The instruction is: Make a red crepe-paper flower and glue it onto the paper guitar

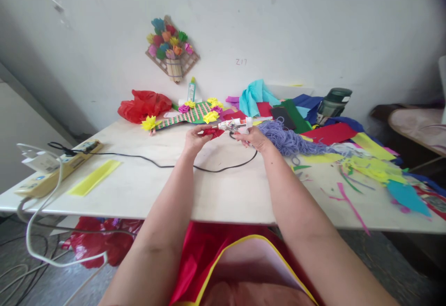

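My left hand [194,140] pinches a small red paper flower [212,132] above the white table [216,189]. My right hand [253,137] grips a white glue gun [237,124], its nozzle pointing left and touching the red flower. The gun's black cord [209,169] loops across the table toward the left. Just behind my hands lies a woven green-and-pink paper piece [190,115] with yellow and pink paper flowers on it.
A power strip [57,166] and a yellow paper strip [94,177] lie at the left. A red plastic bag [142,105], a glue bottle [191,89], purple yarn [289,141], coloured paper sheets [331,131] and scraps [376,169] crowd the back and right. A flower craft [171,48] hangs on the wall.
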Demonstrator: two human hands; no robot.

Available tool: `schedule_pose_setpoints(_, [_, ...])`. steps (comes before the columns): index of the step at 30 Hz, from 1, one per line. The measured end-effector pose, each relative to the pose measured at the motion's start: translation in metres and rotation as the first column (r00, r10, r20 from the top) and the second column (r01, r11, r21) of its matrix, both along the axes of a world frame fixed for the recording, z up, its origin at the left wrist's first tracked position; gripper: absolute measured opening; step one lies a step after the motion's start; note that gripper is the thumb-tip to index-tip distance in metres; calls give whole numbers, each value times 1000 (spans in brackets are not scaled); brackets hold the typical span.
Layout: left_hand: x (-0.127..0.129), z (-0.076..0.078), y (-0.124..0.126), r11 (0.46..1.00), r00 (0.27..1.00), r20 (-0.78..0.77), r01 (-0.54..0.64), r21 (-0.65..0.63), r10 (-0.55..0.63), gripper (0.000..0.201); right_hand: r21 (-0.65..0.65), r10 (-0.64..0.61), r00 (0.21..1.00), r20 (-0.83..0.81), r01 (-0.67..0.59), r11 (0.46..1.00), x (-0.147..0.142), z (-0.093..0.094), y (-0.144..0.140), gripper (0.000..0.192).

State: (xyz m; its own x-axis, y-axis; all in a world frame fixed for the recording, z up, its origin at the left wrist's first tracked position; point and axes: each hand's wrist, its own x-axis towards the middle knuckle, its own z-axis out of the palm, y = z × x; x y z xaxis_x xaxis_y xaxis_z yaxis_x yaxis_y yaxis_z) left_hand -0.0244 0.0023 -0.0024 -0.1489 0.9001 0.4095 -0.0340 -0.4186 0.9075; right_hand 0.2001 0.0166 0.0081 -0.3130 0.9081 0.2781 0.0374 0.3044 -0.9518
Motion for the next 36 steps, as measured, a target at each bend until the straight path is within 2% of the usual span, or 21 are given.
schedule_pose_setpoints(23, [0,-2,3,1000,1000,-8,7,15,-7,35,21,31,999,26,-32,999,4,-3,5,35])
schedule_pose_setpoints(36, [1,-2,2,1000,1000,8,6,22,-6,35,34,-8,996,90,5,999,5,-3,7,36])
